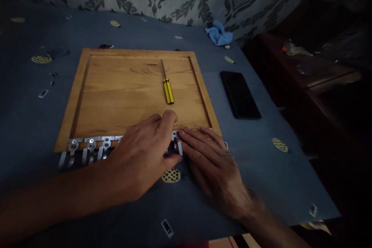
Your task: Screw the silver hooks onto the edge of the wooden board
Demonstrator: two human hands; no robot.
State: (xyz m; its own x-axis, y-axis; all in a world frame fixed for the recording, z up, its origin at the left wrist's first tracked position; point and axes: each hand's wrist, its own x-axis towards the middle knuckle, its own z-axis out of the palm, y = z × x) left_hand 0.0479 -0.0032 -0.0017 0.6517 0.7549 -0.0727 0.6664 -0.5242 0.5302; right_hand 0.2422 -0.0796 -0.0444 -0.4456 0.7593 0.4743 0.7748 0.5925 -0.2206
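Left hand (145, 155) arched with fingers bent, its hold too hidden to tell whether it pinches anything, and right hand (215, 164) laid with outstretched fingers side by side, both meet the metal hook rail (92, 143) along the near edge of a framed wooden panel (124, 93). On the panel lies a yellow-handled screwdriver (168, 91). Farther out on the blue tablecloth (290, 186), a black phone (240, 95) lies to the right, a crumpled blue cloth (219, 35) at the back.
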